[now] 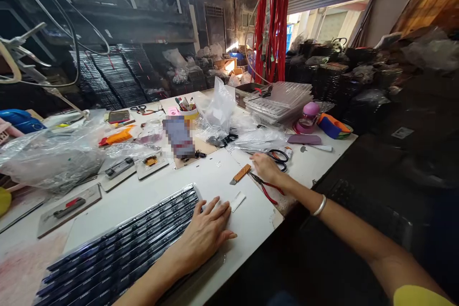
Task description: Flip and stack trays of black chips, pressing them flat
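Note:
My left hand (210, 229) lies palm down at the right end of a tray of dark ribbed parts (132, 239), its fingers spread over the white table. A small white slip (238, 202) is just beyond its fingertips. Farther right, my right hand (264, 167) is bent at the table, with its fingertips close together near the handles of black scissors (278, 157); what they hold, if anything, is too small to make out. An orange cutter (241, 174) and red-handled pliers (265, 186) lie beside that hand.
Clear plastic bags (53, 158) cover the left of the table (304, 167). Small fixtures (120, 167) sit mid-left. Stacked clear trays (278, 100), a pink-capped bottle (310, 117) and an orange and blue tape roll (333, 126) stand at the back right. Red strips (273, 19) hang behind.

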`<state>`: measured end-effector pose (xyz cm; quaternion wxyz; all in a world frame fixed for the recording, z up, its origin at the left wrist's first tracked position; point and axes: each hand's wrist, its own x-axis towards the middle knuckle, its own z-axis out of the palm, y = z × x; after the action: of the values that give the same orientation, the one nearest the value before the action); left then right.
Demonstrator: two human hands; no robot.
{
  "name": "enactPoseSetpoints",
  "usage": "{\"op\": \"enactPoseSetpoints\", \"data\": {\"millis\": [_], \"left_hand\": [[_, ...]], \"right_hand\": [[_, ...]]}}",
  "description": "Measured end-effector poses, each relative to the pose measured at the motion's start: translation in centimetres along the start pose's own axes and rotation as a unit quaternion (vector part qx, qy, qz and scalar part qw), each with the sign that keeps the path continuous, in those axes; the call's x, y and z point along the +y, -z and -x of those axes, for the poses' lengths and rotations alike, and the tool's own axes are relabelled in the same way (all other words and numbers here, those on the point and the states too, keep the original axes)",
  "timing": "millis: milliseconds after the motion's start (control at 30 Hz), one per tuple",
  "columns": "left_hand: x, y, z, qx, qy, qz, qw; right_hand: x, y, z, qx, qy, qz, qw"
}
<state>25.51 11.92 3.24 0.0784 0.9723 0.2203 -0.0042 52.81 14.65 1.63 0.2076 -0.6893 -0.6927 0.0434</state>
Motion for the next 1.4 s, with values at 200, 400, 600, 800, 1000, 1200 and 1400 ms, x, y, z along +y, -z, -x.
{"op": "enactPoseSetpoints", "data": {"millis": [200, 400, 600, 800, 1000, 1200, 1400], "left_hand": [[0.2, 0.2, 0.4, -0.007, 0.010, 0.014, 1.000], [0.3, -0.4, 0.4, 0.012, 0.010, 0.019, 1.000], [0.2, -0.6, 0.5, 0.039, 0.005, 0.047, 0.998], [0.3, -0.4, 0.4, 0.054, -0.020, 0.092, 0.994], [0.4, -0.6, 0.3, 0.054, -0.024, 0.105, 0.993], [0.3, -0.6, 0.4, 0.052, -0.023, 0.090, 0.994], [0.2, -0.4, 0.2, 0.132, 0.013, 0.080, 0.988]], "right_hand": [[4.2, 1.8, -4.9, 0.002, -0.003, 0.106, 0.994], [4.4, 1.3, -5.7, -0.074, -0.029, 0.180, 0.980], [3.3, 3.4, -7.6, -0.138, -0.038, 0.173, 0.974], [-0.5, 6.4, -2.5, -0.066, -0.004, 0.114, 0.991], [-4.6, 1.5, 5.8, -0.015, 0.075, -0.276, 0.958], [-4.1, -1.0, 5.6, -0.044, 0.149, -0.227, 0.961], [-4.6, -0.9, 6.4, 0.004, 0.190, -0.187, 0.964]]}}
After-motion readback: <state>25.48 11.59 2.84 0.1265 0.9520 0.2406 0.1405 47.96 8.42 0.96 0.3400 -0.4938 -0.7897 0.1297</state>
